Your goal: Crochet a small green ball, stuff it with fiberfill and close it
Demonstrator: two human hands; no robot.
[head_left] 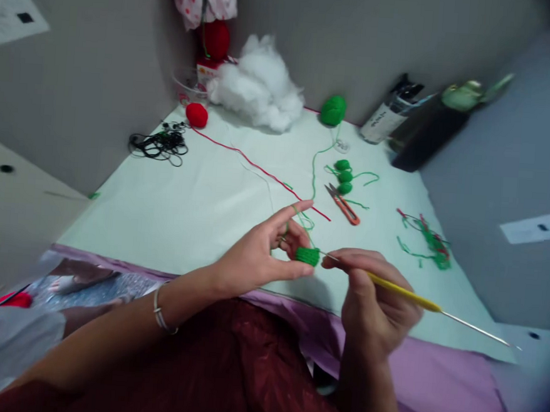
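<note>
My left hand (272, 246) pinches a small green crocheted piece (307, 256) between thumb and fingers. Green yarn (315, 171) runs over the raised index finger and back to a green yarn ball (333, 111) by the wall. In my right hand (377, 295) is a crochet hook (405, 293) with a yellow handle and metal ends. Its left tip meets the upper right edge of the green piece; whether it sits inside a stitch I cannot tell. Just beyond my hands lie orange-handled thread snips (345, 208) and several small green crocheted balls (345, 177).
White stuffing (262, 86) is heaped at the back. A red yarn ball (197, 115) trails a strand across the table. Tangled black cord (161, 143) lies left, green and red yarn scraps (432, 242) right. A pen holder (384, 121) and a dark box (430, 135) stand back right.
</note>
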